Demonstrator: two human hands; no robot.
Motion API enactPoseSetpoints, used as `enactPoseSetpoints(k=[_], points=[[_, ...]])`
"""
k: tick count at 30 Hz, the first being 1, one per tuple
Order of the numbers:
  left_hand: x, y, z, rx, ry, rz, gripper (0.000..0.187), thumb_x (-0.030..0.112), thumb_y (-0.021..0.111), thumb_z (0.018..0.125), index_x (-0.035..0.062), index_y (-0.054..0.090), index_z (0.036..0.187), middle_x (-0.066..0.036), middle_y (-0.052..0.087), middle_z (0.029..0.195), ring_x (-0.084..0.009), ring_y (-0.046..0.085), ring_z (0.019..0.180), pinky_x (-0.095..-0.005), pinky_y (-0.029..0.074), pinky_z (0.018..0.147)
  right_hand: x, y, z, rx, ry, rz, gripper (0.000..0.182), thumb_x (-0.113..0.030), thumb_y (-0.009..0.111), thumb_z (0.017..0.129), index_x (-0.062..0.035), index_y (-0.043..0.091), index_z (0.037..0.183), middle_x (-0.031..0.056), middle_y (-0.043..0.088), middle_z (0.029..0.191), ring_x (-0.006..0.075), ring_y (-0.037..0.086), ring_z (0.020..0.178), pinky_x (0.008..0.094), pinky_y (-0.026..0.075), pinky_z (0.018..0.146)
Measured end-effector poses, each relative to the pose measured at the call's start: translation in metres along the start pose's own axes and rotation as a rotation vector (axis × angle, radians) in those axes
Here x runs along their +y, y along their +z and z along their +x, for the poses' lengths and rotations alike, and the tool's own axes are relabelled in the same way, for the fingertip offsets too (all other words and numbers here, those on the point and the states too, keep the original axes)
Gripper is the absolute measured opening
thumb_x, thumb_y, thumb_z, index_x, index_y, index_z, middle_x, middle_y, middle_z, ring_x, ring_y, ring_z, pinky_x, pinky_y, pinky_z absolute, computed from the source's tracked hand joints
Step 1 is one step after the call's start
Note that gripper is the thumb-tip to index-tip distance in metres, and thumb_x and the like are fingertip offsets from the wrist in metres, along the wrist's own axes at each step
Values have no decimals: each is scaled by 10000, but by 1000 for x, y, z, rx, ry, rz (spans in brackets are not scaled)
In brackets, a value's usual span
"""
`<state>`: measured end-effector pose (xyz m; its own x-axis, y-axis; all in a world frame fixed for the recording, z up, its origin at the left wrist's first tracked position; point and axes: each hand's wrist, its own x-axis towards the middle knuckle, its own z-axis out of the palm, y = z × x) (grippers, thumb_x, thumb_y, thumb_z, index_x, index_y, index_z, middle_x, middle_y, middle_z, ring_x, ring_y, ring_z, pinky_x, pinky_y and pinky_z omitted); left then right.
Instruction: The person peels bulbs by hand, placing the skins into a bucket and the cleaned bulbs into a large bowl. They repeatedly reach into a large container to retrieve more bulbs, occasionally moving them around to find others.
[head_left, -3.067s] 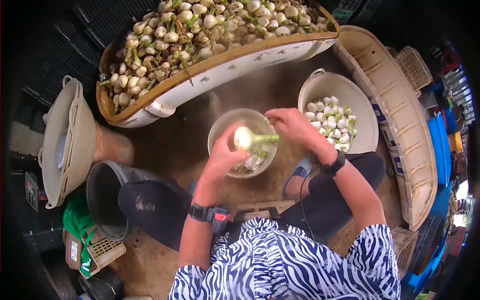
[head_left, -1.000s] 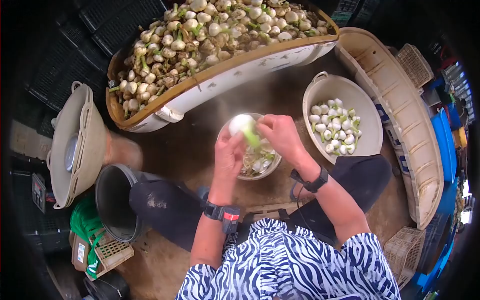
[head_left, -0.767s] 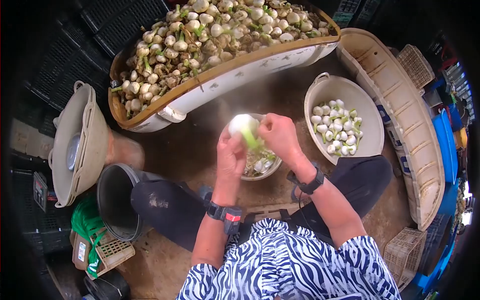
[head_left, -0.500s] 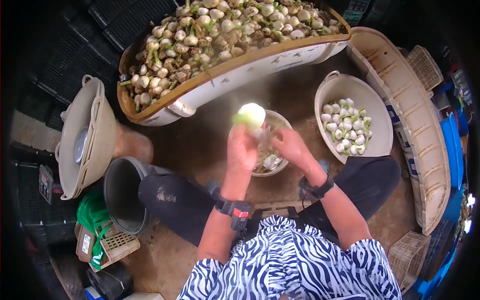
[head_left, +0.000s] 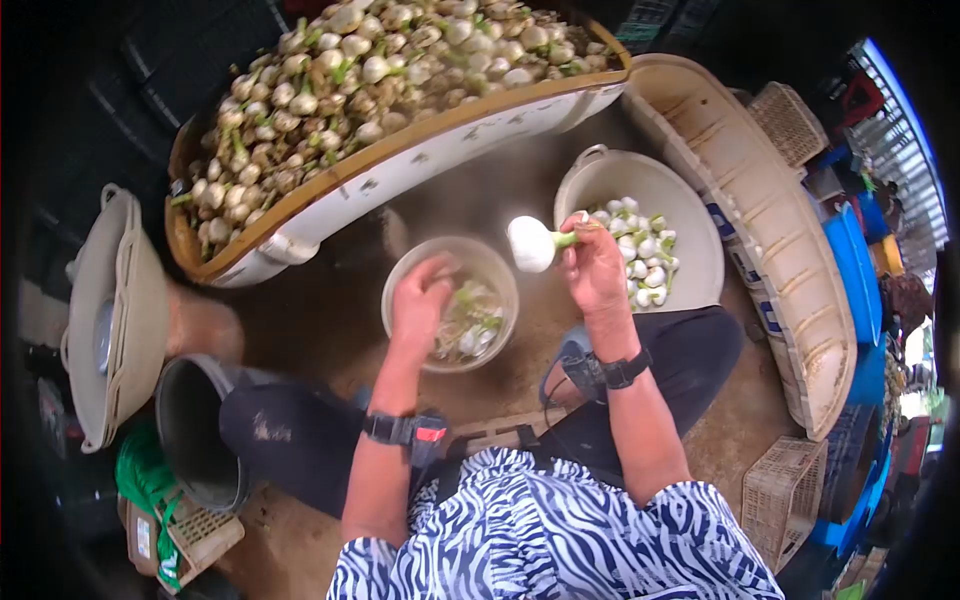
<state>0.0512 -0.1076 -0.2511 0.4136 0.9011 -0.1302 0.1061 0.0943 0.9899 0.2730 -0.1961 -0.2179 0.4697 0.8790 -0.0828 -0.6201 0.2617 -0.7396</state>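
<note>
My right hand (head_left: 597,268) grips a peeled white bulb (head_left: 532,244) by its green stem, and the bulb points left. Behind that hand stands a beige tub (head_left: 690,220) holding several clean white bulbs (head_left: 640,250). My left hand (head_left: 420,298) is over the left part of a small pale bowl (head_left: 510,300). Its fingers are curled and smeared by motion, and whether they hold anything is unclear. Peelings and leafy scraps (head_left: 470,320) lie in the bowl.
A large wooden-rimmed container (head_left: 400,160) heaped with unpeeled bulbs spans the upper left. A ribbed beige panel (head_left: 770,230) runs along the right. Stacked tubs (head_left: 140,320), a grey bucket (head_left: 195,430) and green netting (head_left: 145,465) are at left. A plastic basket (head_left: 780,495) sits lower right.
The hands have separated. The bulb, held up by my left hand before, is now in my right hand near the beige tub. My left hand has lowered to the small bowl. The view has shifted rightward.
</note>
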Motion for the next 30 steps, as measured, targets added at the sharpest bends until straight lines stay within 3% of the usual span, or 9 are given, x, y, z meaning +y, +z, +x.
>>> enactPoseSetpoints(k=[4, 7, 17, 20, 21, 23, 26, 28, 30], points=[[-4, 7, 2, -140, 155, 497, 668, 50, 709, 697, -29, 444, 1306, -185, 464, 1313, -267, 460, 1219, -351, 352, 1035, -41, -32, 7, 343, -280, -368, 182, -127, 537, 851, -5, 585, 977, 32, 557, 702, 83, 491, 517, 206, 378, 431], [-24, -2, 5, -104, 177, 390, 605, 144, 710, 715, -26, 495, 1253, -218, 492, 1253, -320, 494, 1164, -371, 381, 1009, -52, -23, 23, 600, -485, -574, 231, -78, 511, 872, 26, 577, 1068, 24, 542, 663, 55, 459, 504, 188, 401, 465], [-2, -53, 15, -227, -97, -52, 349, 93, 652, 795, -19, 576, 1117, -113, 635, 1014, -169, 605, 936, -289, 479, 835, 17, 190, 178, -426, -249, -1087, 192, -123, 573, 858, 27, 643, 954, 49, 621, 709, 104, 581, 603, 233, 475, 558], [-1, -57, 16, -180, -146, -316, 281, 75, 630, 838, -40, 574, 1088, -65, 608, 984, -111, 566, 890, -265, 470, 814, 74, 248, 225, -888, -502, -1546, 279, -137, 576, 784, -24, 643, 1030, 126, 645, 748, 185, 609, 658, 317, 499, 644], [-1, -59, 17, -164, -148, -321, 281, 75, 630, 838, -40, 574, 1088, -65, 608, 984, -111, 566, 890, -265, 470, 814, 91, 273, 225, -915, -152, -1582, 315, -127, 577, 762, -50, 641, 1061, 149, 667, 842, 230, 636, 746, 333, 503, 692], [-3, -65, 22, -153, -135, -361, 273, 59, 630, 842, -33, 574, 1092, -69, 604, 989, -104, 567, 887, -254, 471, 794, 151, 291, 244, -1252, -547, -1763, 376, -161, 606, 760, -91, 620, 1129, 174, 653, 1014, 306, 631, 854, 395, 501, 725], [-6, -74, 25, -62, -97, -340, 267, 61, 635, 841, -30, 576, 1085, -63, 610, 952, -102, 576, 859, -253, 479, 771, 214, 314, 249, -1380, -571, -1869, 314, -199, 612, 780, -101, 652, 1075, 163, 659, 1001, 330, 637, 864, 415, 503, 707], [-9, -78, 28, -9, -66, -317, 267, 76, 646, 837, -29, 580, 1073, -68, 620, 922, -106, 581, 829, -253, 483, 749, 234, 318, 253, -1406, -275, -1922, 233, -212, 598, 794, -94, 681, 977, 166, 660, 986, 348, 641, 875, 432, 507, 696], [-8, -81, 29, -1, -68, -316, 264, 76, 647, 835, -30, 581, 1068, -69, 622, 918, -106, 581, 821, -253, 483, 739, 244, 317, 259, -1425, -476, -1986, 218, -215, 574, 813, -77, 689, 935, 183, 655, 944, 358, 639, 887, 438, 505, 747]])
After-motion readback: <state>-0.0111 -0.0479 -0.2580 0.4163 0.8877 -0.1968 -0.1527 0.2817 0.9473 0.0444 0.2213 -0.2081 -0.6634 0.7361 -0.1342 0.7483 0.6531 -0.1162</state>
